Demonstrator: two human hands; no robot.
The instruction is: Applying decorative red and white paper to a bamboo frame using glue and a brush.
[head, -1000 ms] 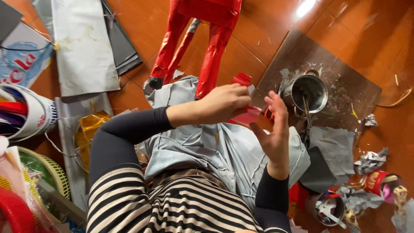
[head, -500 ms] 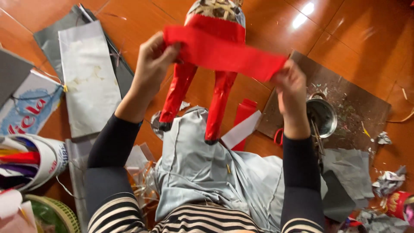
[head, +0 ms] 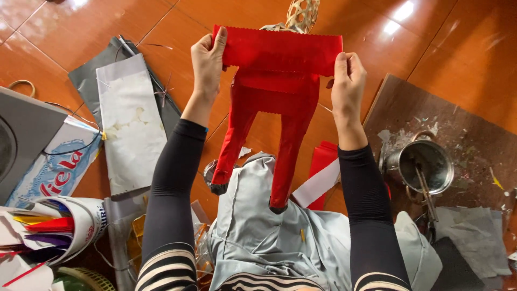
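Upper centre of frame: left hand (head: 209,59) and right hand (head: 347,83) each pinch one end of a red paper strip (head: 280,51), stretched flat across the chest of a red-wrapped figure frame (head: 272,116), apparently to align it.

Both arms stretch forward and up, side by side, in tight black sleeves that end at the wrists. The left hand (head: 209,59) is raised with its back to the camera, fingers curled and thumb pinched against them. The right hand (head: 347,86) sits slightly lower, also back to the camera, fingers straight and pressed together against the thumb.
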